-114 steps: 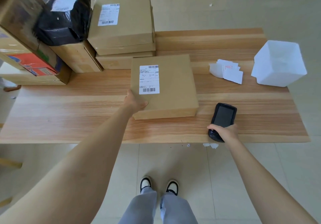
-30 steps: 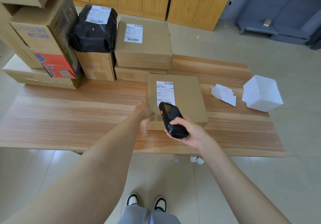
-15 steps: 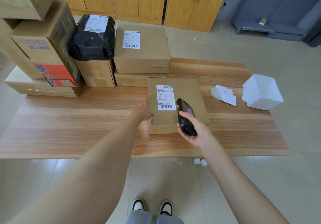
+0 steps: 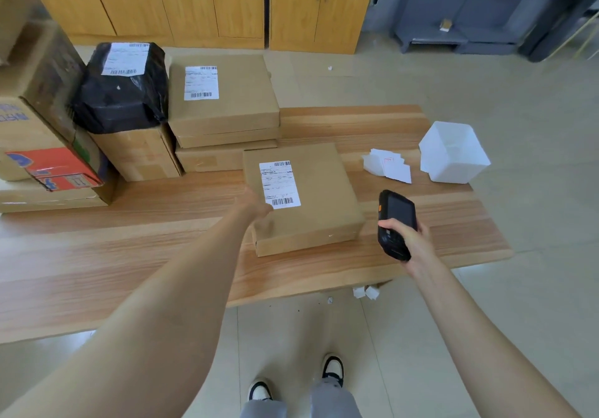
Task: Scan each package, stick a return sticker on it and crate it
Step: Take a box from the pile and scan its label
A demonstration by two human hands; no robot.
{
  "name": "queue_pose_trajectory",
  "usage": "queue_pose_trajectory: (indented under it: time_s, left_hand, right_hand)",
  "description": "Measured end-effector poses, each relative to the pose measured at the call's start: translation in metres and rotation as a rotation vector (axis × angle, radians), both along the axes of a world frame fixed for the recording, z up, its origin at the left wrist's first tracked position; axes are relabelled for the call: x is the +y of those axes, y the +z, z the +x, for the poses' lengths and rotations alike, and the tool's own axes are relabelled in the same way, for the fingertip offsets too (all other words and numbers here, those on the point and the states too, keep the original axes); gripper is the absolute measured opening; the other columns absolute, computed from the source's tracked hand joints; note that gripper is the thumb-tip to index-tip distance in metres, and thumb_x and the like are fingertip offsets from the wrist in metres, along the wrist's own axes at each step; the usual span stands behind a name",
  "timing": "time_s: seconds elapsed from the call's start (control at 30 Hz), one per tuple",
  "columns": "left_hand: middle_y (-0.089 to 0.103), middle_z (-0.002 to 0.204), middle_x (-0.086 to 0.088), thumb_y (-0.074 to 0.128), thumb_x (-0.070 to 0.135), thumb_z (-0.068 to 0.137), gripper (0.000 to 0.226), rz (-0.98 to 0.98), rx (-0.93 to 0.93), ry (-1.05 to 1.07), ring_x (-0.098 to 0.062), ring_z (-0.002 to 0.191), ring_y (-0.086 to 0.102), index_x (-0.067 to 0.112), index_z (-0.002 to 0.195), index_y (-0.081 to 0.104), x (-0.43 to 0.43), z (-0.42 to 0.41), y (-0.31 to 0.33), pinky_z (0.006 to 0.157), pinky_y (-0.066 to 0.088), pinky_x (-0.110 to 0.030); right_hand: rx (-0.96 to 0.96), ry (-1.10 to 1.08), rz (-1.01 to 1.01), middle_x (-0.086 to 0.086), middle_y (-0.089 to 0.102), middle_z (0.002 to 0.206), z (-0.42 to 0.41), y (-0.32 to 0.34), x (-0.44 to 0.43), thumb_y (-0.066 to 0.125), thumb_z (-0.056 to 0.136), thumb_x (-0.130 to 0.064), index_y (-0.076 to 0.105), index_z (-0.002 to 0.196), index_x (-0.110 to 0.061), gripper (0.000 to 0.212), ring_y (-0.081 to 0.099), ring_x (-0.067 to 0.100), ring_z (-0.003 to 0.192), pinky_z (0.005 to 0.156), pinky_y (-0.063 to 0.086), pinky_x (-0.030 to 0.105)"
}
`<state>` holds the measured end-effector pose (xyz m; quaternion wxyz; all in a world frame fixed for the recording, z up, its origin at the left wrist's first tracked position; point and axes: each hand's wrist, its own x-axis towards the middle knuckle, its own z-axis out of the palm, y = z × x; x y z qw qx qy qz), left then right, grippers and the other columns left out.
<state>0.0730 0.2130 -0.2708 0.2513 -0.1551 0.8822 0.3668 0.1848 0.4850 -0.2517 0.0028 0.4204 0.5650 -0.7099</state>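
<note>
A flat brown cardboard package [image 4: 321, 197] with a white barcode label lies on the wooden table [image 4: 162, 249] in front of me. My left hand [image 4: 254, 206] rests on its left edge, beside the label; how its fingers lie is hard to make out. My right hand [image 4: 408, 239] grips a black handheld scanner [image 4: 395, 219], held just right of the package above the table, screen facing up. A small heap of white return stickers [image 4: 387, 166] lies behind the scanner, next to a white plastic bin [image 4: 453, 151].
More labelled packages are stacked at the back left: a black-wrapped parcel [image 4: 121, 88], flat brown boxes [image 4: 223, 99] and larger cartons [image 4: 42, 119]. Wooden cabinets [image 4: 210, 2] line the far wall. Paper scraps [image 4: 366, 291] lie on the floor under the table's front edge.
My right hand has carried the scanner from above the package's label out to the right of the package. My left hand has stayed on the package's left edge.
</note>
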Motion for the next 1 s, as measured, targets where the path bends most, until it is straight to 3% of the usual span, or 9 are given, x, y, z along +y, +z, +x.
queue_pose_trajectory:
  time_s: [0.13, 0.23, 0.37, 0.47, 0.6, 1.0]
  left_hand:
    - [0.049, 0.133, -0.013, 0.065, 0.011, 0.084, 0.067, -0.022, 0.023, 0.015, -0.031, 0.122, 0.047, 0.004, 0.139, 0.028, 0.016, -0.007, 0.003, 0.098, 0.044, -0.040]
    - [0.046, 0.132, -0.015, 0.060, 0.017, 0.088, 0.062, -0.118, 0.012, 0.004, -0.032, 0.122, 0.045, 0.006, 0.140, 0.028, 0.033, -0.015, 0.010, 0.092, 0.043, -0.037]
    - [0.035, 0.136, -0.018, 0.057, 0.023, 0.091, 0.067, -0.222, 0.011, 0.033, -0.033, 0.118, 0.047, 0.009, 0.145, 0.021, 0.066, -0.028, 0.017, 0.085, 0.043, -0.036]
    - [0.027, 0.140, -0.018, 0.055, 0.022, 0.092, 0.058, -0.271, -0.004, 0.053, -0.036, 0.123, 0.040, 0.008, 0.140, 0.025, 0.095, -0.036, 0.020, 0.083, 0.039, -0.037]
    - [0.027, 0.141, -0.019, 0.052, 0.020, 0.092, 0.059, -0.294, 0.016, 0.062, -0.037, 0.122, 0.042, 0.007, 0.141, 0.023, 0.137, -0.047, 0.024, 0.093, 0.040, -0.040]
    - [0.030, 0.141, -0.018, 0.056, 0.020, 0.091, 0.064, -0.293, 0.074, 0.099, -0.036, 0.130, 0.032, 0.009, 0.144, 0.022, 0.205, -0.061, 0.016, 0.098, 0.037, -0.042]
  right_hand:
    - [-0.016, 0.007, 0.040, 0.011, 0.060, 0.120, 0.004, -0.014, 0.033, 0.088, 0.051, -0.012, 0.041, 0.136, -0.019, 0.098, 0.064, 0.028, 0.099, 0.070, 0.053, 0.036]
    - [-0.025, 0.020, 0.061, 0.010, 0.060, 0.120, 0.001, -0.027, 0.060, 0.089, 0.046, -0.013, 0.043, 0.134, -0.020, 0.100, 0.064, 0.028, 0.098, 0.068, 0.054, 0.035]
    - [-0.061, 0.079, 0.085, 0.010, 0.055, 0.124, -0.007, -0.042, 0.095, 0.086, 0.057, -0.005, 0.035, 0.139, -0.019, 0.098, 0.059, 0.028, 0.104, 0.079, 0.053, 0.039]
    - [-0.052, 0.145, 0.148, 0.009, 0.052, 0.126, -0.017, -0.052, 0.119, 0.084, 0.063, -0.001, 0.034, 0.141, -0.015, 0.094, 0.054, 0.024, 0.105, 0.084, 0.047, 0.036]
    - [-0.032, 0.265, 0.227, 0.006, 0.049, 0.126, -0.027, -0.069, 0.143, 0.084, 0.063, 0.002, 0.034, 0.140, -0.012, 0.093, 0.048, 0.020, 0.104, 0.085, 0.041, 0.031]
    - [-0.086, 0.425, 0.353, 0.000, 0.051, 0.119, -0.022, -0.115, 0.168, 0.084, 0.060, -0.005, 0.026, 0.141, -0.023, 0.102, 0.053, 0.019, 0.103, 0.084, 0.047, 0.036]
